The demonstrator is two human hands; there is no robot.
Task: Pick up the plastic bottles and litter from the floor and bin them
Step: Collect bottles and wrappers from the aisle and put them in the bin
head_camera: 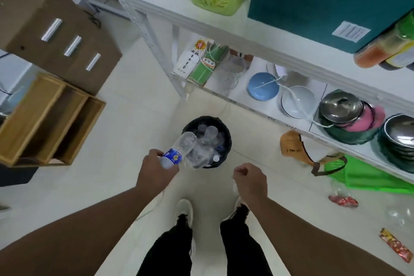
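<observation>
While my left grip [156, 169] clamps the bottle [179, 149] over the bin's [225, 129] near-left rim, my right grip [249, 180] curls on nothing; wrappers [342, 200] lie on open floor [134, 119] rightward.

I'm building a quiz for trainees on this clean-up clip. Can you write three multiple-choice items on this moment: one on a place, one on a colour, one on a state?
1. Where is the plastic bottle held by the left hand?
A. Over the near rim of the bin
B. On the shelf
C. Inside the wooden box

2. What colour is the bottle's label?
A. Red
B. Blue
C. Green

3. What is the state of the black bin?
A. Tipped over
B. Lidded
C. Upright, already holding clear bottles

Answers: 1 A, the bottle tilts over the bin's edge. 2 B, a blue band wraps it beside the fingers. 3 C, its open mouth shows clear plastic bottles inside.
</observation>
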